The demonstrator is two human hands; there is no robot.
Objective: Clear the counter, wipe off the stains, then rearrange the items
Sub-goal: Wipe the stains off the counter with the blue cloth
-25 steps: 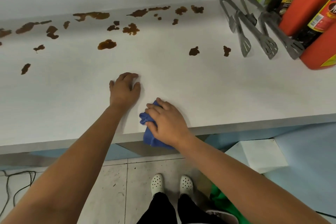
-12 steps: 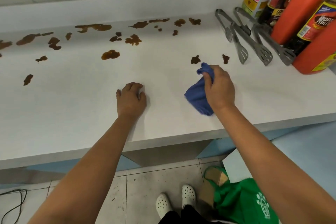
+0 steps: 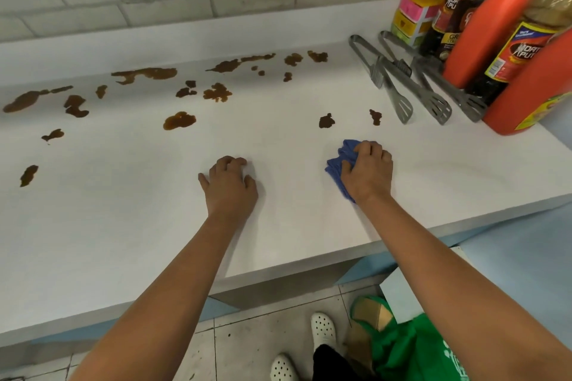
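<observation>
My right hand point(image 3: 368, 175) grips a crumpled blue cloth point(image 3: 339, 165) and presses it on the white counter point(image 3: 123, 210), a little below two small brown stains point(image 3: 326, 120). My left hand point(image 3: 230, 187) rests on the counter to the left of the cloth, fingers loosely curled and holding nothing. Several more brown stains point(image 3: 179, 120) are scattered across the far and left parts of the counter.
Metal tongs point(image 3: 402, 83) lie at the far right. Behind them stand orange bottles point(image 3: 486, 28), dark sauce bottles point(image 3: 523, 46) and a stack of coloured boxes point(image 3: 414, 14). A green bag point(image 3: 414, 346) sits on the floor below the counter edge.
My right hand carried the blue cloth from the counter's front edge up and right, then set it down on the surface near the two small stains. My left hand stayed put.
</observation>
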